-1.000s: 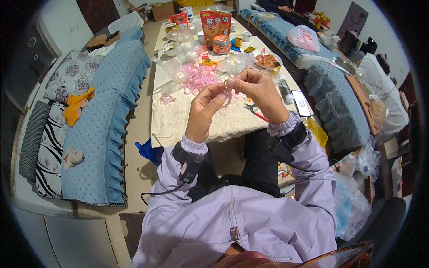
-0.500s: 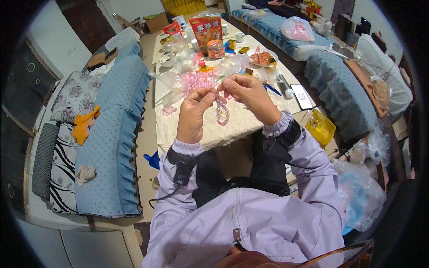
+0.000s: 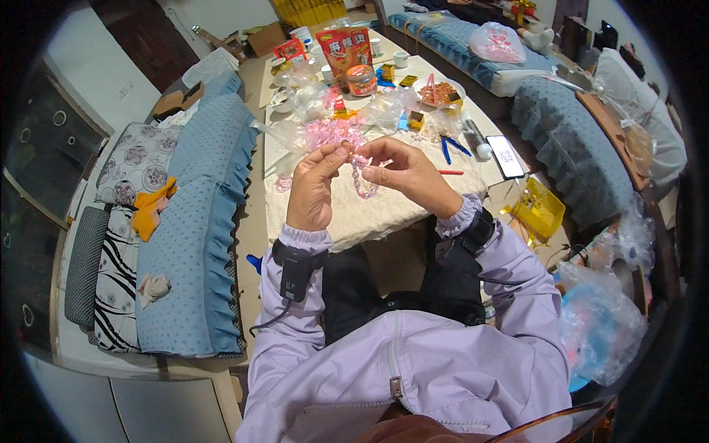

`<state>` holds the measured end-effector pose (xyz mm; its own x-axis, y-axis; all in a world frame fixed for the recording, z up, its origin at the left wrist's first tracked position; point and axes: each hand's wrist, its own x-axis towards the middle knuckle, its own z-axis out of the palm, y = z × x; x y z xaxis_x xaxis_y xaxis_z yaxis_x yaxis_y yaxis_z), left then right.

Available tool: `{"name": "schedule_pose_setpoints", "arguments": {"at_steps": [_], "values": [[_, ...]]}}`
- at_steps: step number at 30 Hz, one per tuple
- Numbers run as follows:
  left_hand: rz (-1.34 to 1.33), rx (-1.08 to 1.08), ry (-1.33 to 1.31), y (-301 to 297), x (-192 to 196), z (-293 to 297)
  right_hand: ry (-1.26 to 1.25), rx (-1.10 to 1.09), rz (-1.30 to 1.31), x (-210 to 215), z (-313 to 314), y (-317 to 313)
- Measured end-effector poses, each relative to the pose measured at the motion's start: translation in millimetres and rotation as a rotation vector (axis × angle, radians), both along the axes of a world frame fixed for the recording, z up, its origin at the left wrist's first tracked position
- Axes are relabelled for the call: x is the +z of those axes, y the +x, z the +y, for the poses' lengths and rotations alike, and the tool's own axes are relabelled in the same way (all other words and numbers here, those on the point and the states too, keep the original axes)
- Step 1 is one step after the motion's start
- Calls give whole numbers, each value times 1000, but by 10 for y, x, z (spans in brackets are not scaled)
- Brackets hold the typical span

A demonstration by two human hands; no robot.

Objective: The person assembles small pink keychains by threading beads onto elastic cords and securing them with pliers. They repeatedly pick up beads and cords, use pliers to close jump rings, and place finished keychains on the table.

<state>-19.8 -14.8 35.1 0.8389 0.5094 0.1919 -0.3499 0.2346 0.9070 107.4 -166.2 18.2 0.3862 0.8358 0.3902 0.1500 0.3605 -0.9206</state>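
Observation:
A loop of clear and purplish-pink beads point(image 3: 362, 192), like a bracelet, hangs over the near part of the cloth-covered table point(image 3: 325, 225). My left hand point(image 3: 313, 188) pinches the top of the loop between thumb and fingertips. Close beside it, my right hand point(image 3: 410, 173) has its thumb and fingers closed on the beads at the loop's upper right side. The exact fingertip contact is too small to make out. Behind my hands lies a heap of pink beads point(image 3: 330, 131). A smaller ring of pink beads point(image 3: 283, 183) rests left of my left hand.
To the right lie blue-handled pliers point(image 3: 454, 148), a thin red stick point(image 3: 450, 173) and a lit phone point(image 3: 505, 156). Farther back stand plastic bags point(image 3: 388, 111), a plate of reddish-brown pieces point(image 3: 442, 94), an orange-lidded jar point(image 3: 361, 80) and a red pouch point(image 3: 345, 52). A yellow basket point(image 3: 540, 207) sits beside the table.
My right hand has dropped slightly from the top of the loop to its upper right side. The bead loop hangs a little higher and more to the left.

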Motion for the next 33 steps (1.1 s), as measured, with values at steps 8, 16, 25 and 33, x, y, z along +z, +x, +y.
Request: {"name": "schedule_pose_setpoints", "arguments": {"at_steps": [8, 16, 25, 33], "values": [[-40, -35, 3, 12, -33, -16, 88, -58, -21, 0, 6, -30], [-23, -72, -8, 14, -130, -10, 55, -81, 35, -25, 6, -79], [-7, -45, -32, -13, -331, -85, 51, -102, 28, -130, 80, -28], [-52, 14, -96, 51, -551, -125, -52, -289, -226, -137, 97, -51]]}}
